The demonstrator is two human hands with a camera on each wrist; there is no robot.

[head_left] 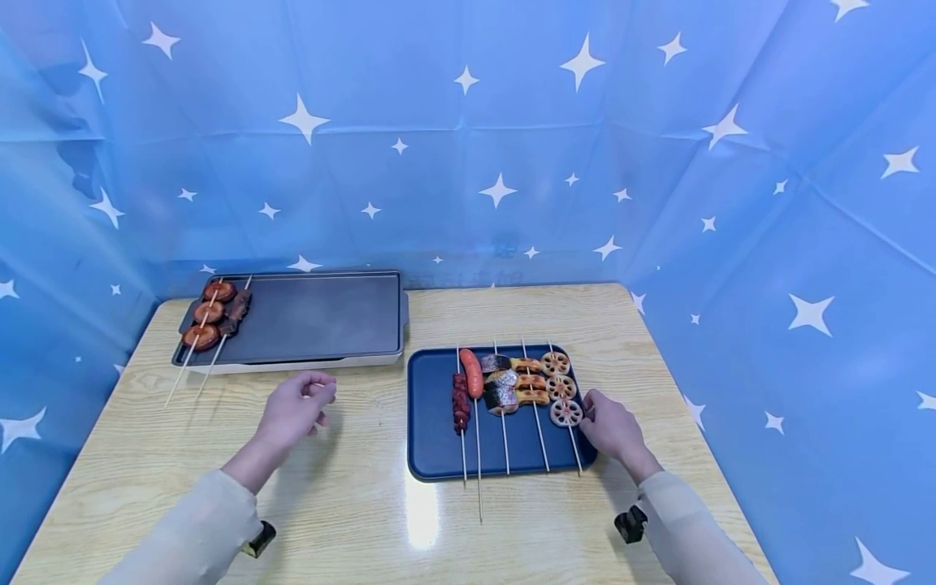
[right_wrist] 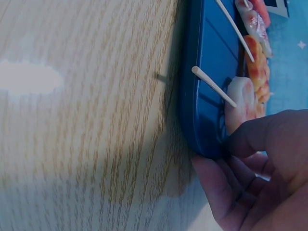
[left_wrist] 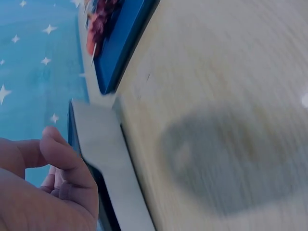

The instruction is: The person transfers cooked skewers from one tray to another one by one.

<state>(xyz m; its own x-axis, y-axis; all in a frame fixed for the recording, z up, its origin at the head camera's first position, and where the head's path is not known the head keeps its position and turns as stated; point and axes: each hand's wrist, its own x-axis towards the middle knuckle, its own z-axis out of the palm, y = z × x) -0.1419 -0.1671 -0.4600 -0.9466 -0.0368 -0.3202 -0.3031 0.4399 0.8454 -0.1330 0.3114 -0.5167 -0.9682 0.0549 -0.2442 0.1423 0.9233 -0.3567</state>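
Observation:
The right hand [head_left: 614,426] grips the right rim of the blue tray [head_left: 431,439]; in the right wrist view its thumb lies over the edge of the tray [right_wrist: 192,115], with fingers outside. Across the tray lie a dark red meat skewer [head_left: 461,404], a sausage skewer [head_left: 471,374], a fish skewer [head_left: 500,394], a yellow-brown skewer [head_left: 531,382] and a lotus root skewer [head_left: 561,388]. The left hand [head_left: 296,410] hovers over the table, fingers loosely curled and holding nothing, near the front of the grill plate [head_left: 322,317]. It shows in the left wrist view too [left_wrist: 57,183].
On the left end of the grill plate lie a skewer of round brown pieces [head_left: 208,312] and a dark meat skewer [head_left: 237,309], their sticks projecting over its front edge. A blue curtain with white stars [head_left: 439,162] surrounds the wooden table [head_left: 351,504] at the back and sides.

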